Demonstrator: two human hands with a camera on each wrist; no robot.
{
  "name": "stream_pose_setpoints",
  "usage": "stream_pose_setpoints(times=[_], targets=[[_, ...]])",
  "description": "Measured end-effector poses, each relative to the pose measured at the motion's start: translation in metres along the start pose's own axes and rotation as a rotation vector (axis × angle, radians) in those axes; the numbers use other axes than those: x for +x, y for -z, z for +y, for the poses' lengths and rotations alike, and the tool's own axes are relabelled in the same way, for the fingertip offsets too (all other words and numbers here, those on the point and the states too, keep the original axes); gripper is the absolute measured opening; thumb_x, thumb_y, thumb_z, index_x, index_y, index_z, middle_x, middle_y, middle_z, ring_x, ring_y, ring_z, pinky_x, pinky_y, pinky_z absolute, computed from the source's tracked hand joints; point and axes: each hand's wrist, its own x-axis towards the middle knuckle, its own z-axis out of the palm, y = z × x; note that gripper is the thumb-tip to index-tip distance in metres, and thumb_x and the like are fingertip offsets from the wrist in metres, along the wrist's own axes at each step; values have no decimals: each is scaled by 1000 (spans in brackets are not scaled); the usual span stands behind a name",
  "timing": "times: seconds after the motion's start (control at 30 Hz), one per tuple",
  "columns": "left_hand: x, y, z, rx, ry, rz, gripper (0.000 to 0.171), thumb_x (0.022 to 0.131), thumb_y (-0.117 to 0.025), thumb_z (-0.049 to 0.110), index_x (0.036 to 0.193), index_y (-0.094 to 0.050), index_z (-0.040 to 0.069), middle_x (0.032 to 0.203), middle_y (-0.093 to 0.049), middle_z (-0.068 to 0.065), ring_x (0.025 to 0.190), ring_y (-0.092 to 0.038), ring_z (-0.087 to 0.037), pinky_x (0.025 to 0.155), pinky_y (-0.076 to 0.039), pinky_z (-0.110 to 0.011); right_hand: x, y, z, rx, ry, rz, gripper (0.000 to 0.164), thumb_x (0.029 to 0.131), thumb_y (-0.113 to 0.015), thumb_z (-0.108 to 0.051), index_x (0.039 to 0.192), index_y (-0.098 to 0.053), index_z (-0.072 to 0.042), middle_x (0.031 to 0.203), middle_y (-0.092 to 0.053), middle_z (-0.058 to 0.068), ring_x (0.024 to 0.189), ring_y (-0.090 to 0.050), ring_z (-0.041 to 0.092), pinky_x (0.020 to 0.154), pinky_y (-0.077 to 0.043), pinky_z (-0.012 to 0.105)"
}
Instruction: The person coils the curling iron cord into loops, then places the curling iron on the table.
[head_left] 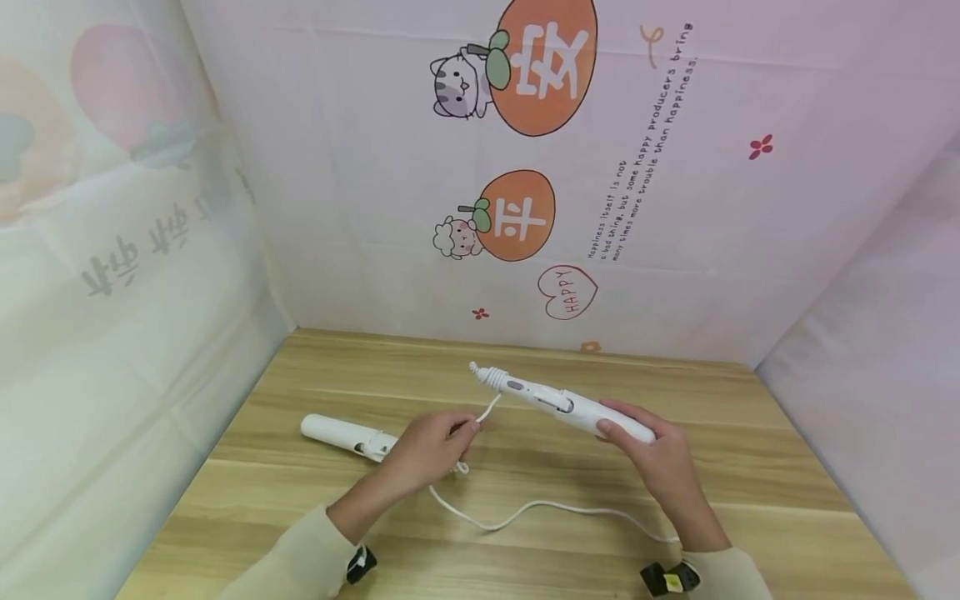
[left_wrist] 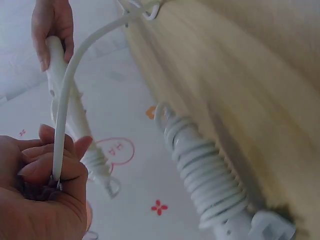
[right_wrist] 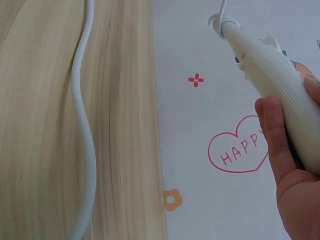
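A white curling iron (head_left: 592,410) is held up off the table in my right hand (head_left: 662,457), thumb and fingers around its thick end. Its other end, ringed with a few turns of cord, tilts up to the left. My left hand (head_left: 429,446) pinches the white cord (head_left: 489,407) between thumb and fingers, close to the wrapped end. A loose length of cord (right_wrist: 84,115) runs across the table toward the right wrist. Beneath my left hand lies a second white curling iron (head_left: 333,430), partly hidden; the left wrist view shows cord coils (left_wrist: 207,175) tightly wound round its handle.
The wood-grain table (head_left: 577,550) ends at a printed cloth wall (head_left: 360,208) behind it. More cloth hangs at the left and right sides. Dark wrist devices (head_left: 660,578) sit at both cuffs.
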Motion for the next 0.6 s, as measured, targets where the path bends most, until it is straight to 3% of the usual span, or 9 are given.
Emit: stream_pose_setpoints(times=[0.13,0.23,0.33,0.47,0.6], targets=[[-1,14,1,151,-97,25,23,114,-58,22,107,-78,12,65,-56,8,54,-39,-2,52,-35,-22,-2,2,-2,3,-9,-31,36,98,-84,-14,131,-77,-1,106,-82,-10,86,-80,9,68,-60,22],[2,24,-1,264,-204,8,22,113,-60,22,103,-76,12,65,-48,12,56,-37,0,54,-33,-21,-4,3,-2,-35,18,-85,35,98,-84,-15,131,-78,-4,110,-84,6,87,-78,9,70,-61,23],[5,34,-2,335,-309,2,21,113,-62,23,99,-75,13,68,-49,12,58,-36,2,56,-34,-20,-6,4,-2,-83,66,-152,34,99,-83,-16,131,-79,-5,120,-81,18,91,-76,7,77,-62,25],[10,44,-3,372,-385,11,21,113,-62,23,105,-78,12,74,-62,8,61,-40,2,60,-40,-20,-8,6,-1,-126,117,-209,33,99,-82,-14,131,-79,-8,129,-78,18,95,-73,5,78,-61,25],[14,50,-5,363,-401,-2,22,114,-60,22,111,-80,13,87,-76,3,65,-47,1,66,-48,-22,-11,8,-1,-146,152,-240,31,97,-83,-13,128,-81,-11,125,-81,9,96,-71,4,79,-59,24]])
